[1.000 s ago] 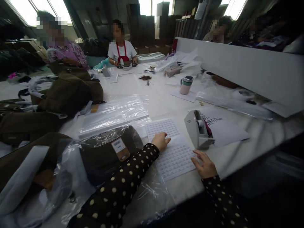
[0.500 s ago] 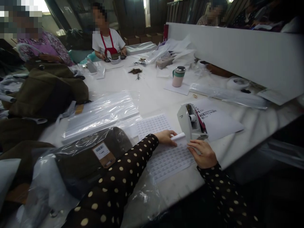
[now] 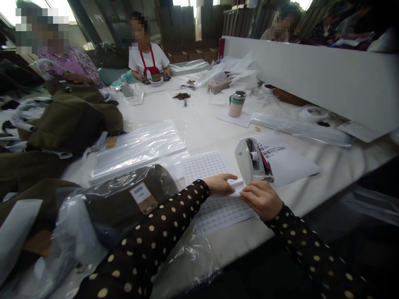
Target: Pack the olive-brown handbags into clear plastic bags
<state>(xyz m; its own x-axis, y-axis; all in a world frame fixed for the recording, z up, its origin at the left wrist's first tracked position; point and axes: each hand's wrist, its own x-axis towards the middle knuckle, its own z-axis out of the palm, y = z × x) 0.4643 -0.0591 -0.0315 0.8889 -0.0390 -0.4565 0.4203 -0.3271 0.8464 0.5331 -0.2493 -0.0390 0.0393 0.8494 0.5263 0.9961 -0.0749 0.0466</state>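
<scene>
A sheet of small printed labels (image 3: 222, 218) lies at the near table edge, its upper part curled up into a white fold. My left hand (image 3: 220, 184) holds the curled part, thumb and fingers around it. From the other side my right hand (image 3: 261, 200) pinches the right edge of the same fold, its fingertips bent and partly hiding the paper. Just beyond the right hand stands a grey tape dispenser (image 3: 246, 160) with a white roll. Another label sheet (image 3: 204, 164) lies flat behind the left hand.
An olive bag in clear plastic (image 3: 124, 207) with a barcode tag lies left of my forearm. Clear plastic sleeves (image 3: 140, 149), more olive bags (image 3: 75, 116), a pink cup (image 3: 237, 106) and a handwritten sheet (image 3: 289, 162) are around. A white board (image 3: 311, 74) borders the right side. Two people sit opposite.
My right hand has moved slightly left and closer to the left hand, along the fold. The left hand stays at the curled sheet. The whole view has shifted a little.
</scene>
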